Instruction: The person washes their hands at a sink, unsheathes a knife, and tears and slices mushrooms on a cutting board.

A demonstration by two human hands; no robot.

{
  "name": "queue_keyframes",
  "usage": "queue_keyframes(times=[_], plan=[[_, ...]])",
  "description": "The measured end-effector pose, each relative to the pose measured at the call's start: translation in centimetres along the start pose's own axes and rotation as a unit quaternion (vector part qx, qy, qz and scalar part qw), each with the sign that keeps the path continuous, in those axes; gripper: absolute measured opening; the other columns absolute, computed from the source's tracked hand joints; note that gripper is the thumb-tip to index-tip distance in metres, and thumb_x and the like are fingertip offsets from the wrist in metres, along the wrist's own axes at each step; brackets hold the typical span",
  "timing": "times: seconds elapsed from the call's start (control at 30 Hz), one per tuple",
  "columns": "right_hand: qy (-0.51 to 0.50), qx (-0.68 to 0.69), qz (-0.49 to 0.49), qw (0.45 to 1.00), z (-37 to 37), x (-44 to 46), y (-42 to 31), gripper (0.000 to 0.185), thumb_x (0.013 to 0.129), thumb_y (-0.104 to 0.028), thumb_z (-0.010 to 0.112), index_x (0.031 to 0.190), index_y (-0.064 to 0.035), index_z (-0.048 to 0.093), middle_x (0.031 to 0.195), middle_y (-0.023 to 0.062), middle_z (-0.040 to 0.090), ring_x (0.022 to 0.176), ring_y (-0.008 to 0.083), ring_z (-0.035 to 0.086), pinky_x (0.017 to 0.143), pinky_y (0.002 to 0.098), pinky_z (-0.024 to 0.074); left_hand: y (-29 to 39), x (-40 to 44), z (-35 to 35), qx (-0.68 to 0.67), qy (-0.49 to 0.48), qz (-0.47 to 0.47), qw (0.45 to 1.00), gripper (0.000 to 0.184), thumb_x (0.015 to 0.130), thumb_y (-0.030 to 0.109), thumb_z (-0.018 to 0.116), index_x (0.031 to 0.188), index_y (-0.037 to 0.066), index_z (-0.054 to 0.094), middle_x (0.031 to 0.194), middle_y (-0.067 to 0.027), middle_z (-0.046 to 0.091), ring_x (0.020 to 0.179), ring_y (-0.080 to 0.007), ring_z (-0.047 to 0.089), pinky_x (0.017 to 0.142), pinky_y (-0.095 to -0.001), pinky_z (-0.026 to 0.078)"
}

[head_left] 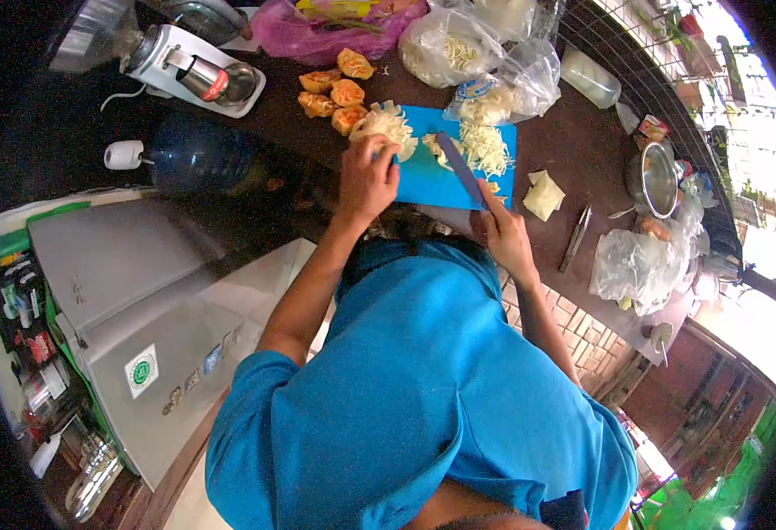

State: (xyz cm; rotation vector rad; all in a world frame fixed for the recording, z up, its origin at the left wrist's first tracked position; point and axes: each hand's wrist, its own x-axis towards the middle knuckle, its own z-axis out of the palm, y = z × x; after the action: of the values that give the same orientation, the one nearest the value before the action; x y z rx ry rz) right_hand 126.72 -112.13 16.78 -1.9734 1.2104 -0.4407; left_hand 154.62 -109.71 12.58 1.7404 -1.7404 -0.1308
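Knife (461,169) sits wrapped in my right grip (511,240), blade angled over the blue board (419,181) on the tabletop (573,150). Left grip (367,184) is part-curled at the pale heap (388,124), can't tell how firmly. Blade sliding left could nick those fingers; a wide swing could scatter the right-side shreds (485,150).

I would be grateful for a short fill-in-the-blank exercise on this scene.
1. The right hand holds a ____.
2. The cutting board is ____ in colour.
3. The round metal bowl stands toward the ____ side of the picture.
4. The orange-coloured pieces lie nearer to the ____ hand than to the one with the tool.

Missing words: knife; blue; right; left.
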Motion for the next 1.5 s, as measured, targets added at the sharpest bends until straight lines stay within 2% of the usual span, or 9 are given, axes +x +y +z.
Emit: queue_keyframes(times=[0.1, 0.17, 0.23, 0.33, 0.5, 0.73, 1.0, 1.43, 1.5], plan=[[0.045, 0.034, 0.008, 0.998, -1.6, -0.5, -0.2, 0.054, 0.093, -0.007, 0.054, 0.145, -0.0163, 0.047, 0.086, 0.0250, 0.067, 0.077, 0.0317, 0.069, 0.075, 0.0409, 0.0525, 2.7, 0.9, 2.1, -0.023, -0.054, 0.020, 0.998, 0.041, 0.075, 0.016, 0.075, 0.113, 0.010, 0.063, 0.119, -0.0120, 0.056, 0.117, -0.0340, 0.051, 0.099, -0.0464, 0.043], [0.045, 0.058, 0.076, 0.994, -3.0, -0.7, -0.2, 0.052, 0.094, -0.005, 0.053, 0.145, -0.0108, 0.046, 0.128, 0.0244, 0.061, 0.120, 0.0290, 0.060, 0.100, 0.0361, 0.0437, 4.6, 1.9, 3.5, -0.010, -0.080, 0.028, 0.996, 0.044, 0.075, 0.021, 0.077, 0.115, 0.011, 0.064, 0.120, -0.0121, 0.057, 0.119, -0.0343, 0.051, 0.100, -0.0466, 0.043], [0.064, 0.075, 0.087, 0.991, -3.6, -0.8, 0.4, 0.052, 0.094, -0.005, 0.053, 0.145, -0.0110, 0.047, 0.129, 0.0244, 0.061, 0.122, 0.0278, 0.059, 0.100, 0.0362, 0.0437, 5.1, 3.2, 5.1, 0.002, -0.063, 0.070, 0.996, 0.041, 0.075, 0.025, 0.078, 0.112, 0.011, 0.066, 0.120, -0.0126, 0.057, 0.116, -0.0332, 0.052, 0.096, -0.0461, 0.045], [0.142, 0.011, -0.006, 0.990, -3.9, -0.8, 2.3, 0.052, 0.096, -0.009, 0.052, 0.147, -0.0156, 0.046, 0.088, 0.0198, 0.066, 0.072, 0.0213, 0.062, 0.072, 0.0362, 0.0510, 3.6, 3.7, 8.2, 0.021, -0.085, 0.083, 0.993, 0.037, 0.077, 0.026, 0.077, 0.109, 0.012, 0.068, 0.121, -0.0120, 0.057, 0.113, -0.0313, 0.053, 0.094, -0.0458, 0.046], [0.081, 0.086, 0.174, 0.978, -5.5, -1.6, 1.4, 0.053, 0.094, -0.005, 0.053, 0.147, -0.0139, 0.046, 0.105, 0.0131, 0.071, 0.080, 0.0122, 0.055, 0.079, 0.0296, 0.0475, 1.6, 3.8, 9.6, 0.084, -0.078, 0.111, 0.987, 0.015, 0.082, 0.023, 0.069, 0.095, 0.015, 0.069, 0.103, -0.0047, 0.062, 0.099, -0.0272, 0.057, 0.083, -0.0449, 0.048], [0.103, 0.087, 0.061, 0.989, -4.8, -1.2, 3.8, 0.053, 0.095, -0.005, 0.054, 0.147, -0.0137, 0.046, 0.110, 0.0149, 0.071, 0.086, 0.0121, 0.060, 0.081, 0.0293, 0.0478, 0.4, 5.8, 9.6, 0.088, -0.020, 0.093, 0.992, 0.007, 0.084, 0.019, 0.067, 0.088, 0.014, 0.069, 0.087, -0.0034, 0.061, 0.085, -0.0269, 0.059, 0.074, -0.0434, 0.048], [0.074, 0.078, 0.039, 0.993, -5.2, 0.0, 3.4, 0.052, 0.093, -0.005, 0.056, 0.144, -0.0146, 0.049, 0.124, 0.0260, 0.062, 0.112, 0.0347, 0.064, 0.096, 0.0383, 0.0476, 0.6, 7.1, 8.3, 0.074, -0.056, 0.032, 0.995, 0.013, 0.083, 0.021, 0.068, 0.094, 0.013, 0.071, 0.087, -0.0067, 0.063, 0.089, -0.0289, 0.060, 0.080, -0.0443, 0.049], [0.021, 0.072, 0.059, 0.995, -4.7, 0.7, 3.4, 0.052, 0.095, -0.006, 0.057, 0.146, -0.0148, 0.047, 0.118, 0.0227, 0.066, 0.103, 0.0237, 0.065, 0.090, 0.0328, 0.0475, 0.7, 5.0, 6.1, 0.127, -0.056, 0.022, 0.990, 0.044, 0.077, 0.026, 0.078, 0.116, 0.009, 0.066, 0.102, -0.0080, 0.065, 0.108, -0.0277, 0.056, 0.095, -0.0470, 0.042], [0.037, 0.063, 0.040, 0.997, -4.4, 0.8, 3.6, 0.055, 0.093, -0.007, 0.058, 0.145, -0.0218, 0.048, 0.087, 0.0227, 0.066, 0.075, 0.0267, 0.066, 0.073, 0.0385, 0.0505, 0.0, 5.7, 7.0, 0.132, -0.084, 0.009, 0.988, 0.042, 0.077, 0.027, 0.078, 0.114, 0.009, 0.067, 0.099, -0.0081, 0.066, 0.107, -0.0266, 0.057, 0.094, -0.0468, 0.042]])
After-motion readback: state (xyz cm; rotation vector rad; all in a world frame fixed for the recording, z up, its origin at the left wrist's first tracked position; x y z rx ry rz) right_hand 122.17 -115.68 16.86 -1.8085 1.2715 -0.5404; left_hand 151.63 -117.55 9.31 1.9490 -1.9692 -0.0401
